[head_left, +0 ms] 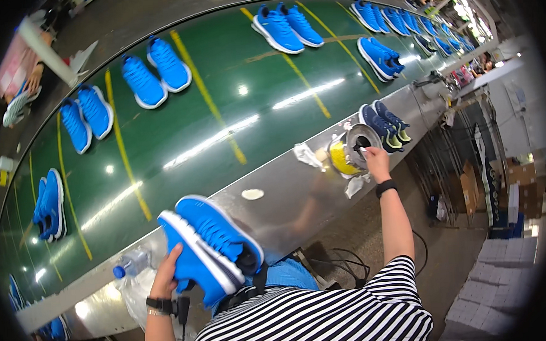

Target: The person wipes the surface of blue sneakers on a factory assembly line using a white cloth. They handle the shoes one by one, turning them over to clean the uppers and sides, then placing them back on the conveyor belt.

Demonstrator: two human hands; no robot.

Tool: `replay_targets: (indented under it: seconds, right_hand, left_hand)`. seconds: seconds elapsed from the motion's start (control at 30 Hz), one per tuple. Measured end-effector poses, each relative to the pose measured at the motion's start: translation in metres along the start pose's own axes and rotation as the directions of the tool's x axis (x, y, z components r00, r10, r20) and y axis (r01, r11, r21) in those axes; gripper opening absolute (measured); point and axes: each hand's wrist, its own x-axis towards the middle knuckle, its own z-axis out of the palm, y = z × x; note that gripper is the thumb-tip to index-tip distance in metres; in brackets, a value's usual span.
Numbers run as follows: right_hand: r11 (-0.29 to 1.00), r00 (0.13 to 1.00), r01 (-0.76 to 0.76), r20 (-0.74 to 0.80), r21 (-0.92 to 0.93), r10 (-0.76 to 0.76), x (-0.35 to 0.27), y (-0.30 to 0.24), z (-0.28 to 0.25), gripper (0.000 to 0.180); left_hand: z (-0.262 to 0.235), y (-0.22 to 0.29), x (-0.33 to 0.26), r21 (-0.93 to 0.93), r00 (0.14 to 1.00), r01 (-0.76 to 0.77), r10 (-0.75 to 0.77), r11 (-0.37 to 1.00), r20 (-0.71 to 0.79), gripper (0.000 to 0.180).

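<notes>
My left hand (167,274) is clamping a blue sneaker (197,262) beside the green conveyor belt (207,112). My right hand (375,159) is reaching into the glue can (350,153) on the belt's steel edge, fingers pinched together.

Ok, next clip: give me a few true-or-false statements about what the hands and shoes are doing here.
1. The left hand holds a blue shoe. True.
2. The right hand rests on a cardboard box. False: it reaches into a round metal can with yellow inside.
3. Pairs of blue shoes lie on a green belt. True.
4. The belt's stripes are white. False: they are yellow.
5. A plastic bottle lies near the left hand. True.
</notes>
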Motion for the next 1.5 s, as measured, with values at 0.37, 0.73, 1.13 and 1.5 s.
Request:
replay_targets:
  seconds: [0.37,0.73,1.13,1.5]
  right_hand:
    - [0.719,0.804,-0.208,0.535,0.663,-0.261,-0.168,-0.216,-0.001,0.015]
    - [0.672,0.448,0.405,0.506,0.620,-0.737,-0.267,-0.304,0.155,0.017]
    - [0.718,0.541,0.433,0.479,0.545,-0.691,-0.285,-0.301,0.160,0.017]
    - [0.796,0.636,0.308,0.510,0.521,-0.580,-0.294,-0.297,0.153,0.015]
  left_hand:
    - [-0.014,0.003,-0.023,0.052,0.988,0.104,-0.109,0.993,0.112,0.058]
    - [-0.026,-0.031,-0.040,-0.012,0.984,0.094,-0.091,0.996,0.156,0.051]
    - [-0.036,-0.043,-0.032,-0.046,0.972,0.114,-0.102,0.992,0.210,0.054]
    - [-0.033,-0.044,-0.031,-0.025,0.966,0.108,-0.099,0.994,0.240,0.051]
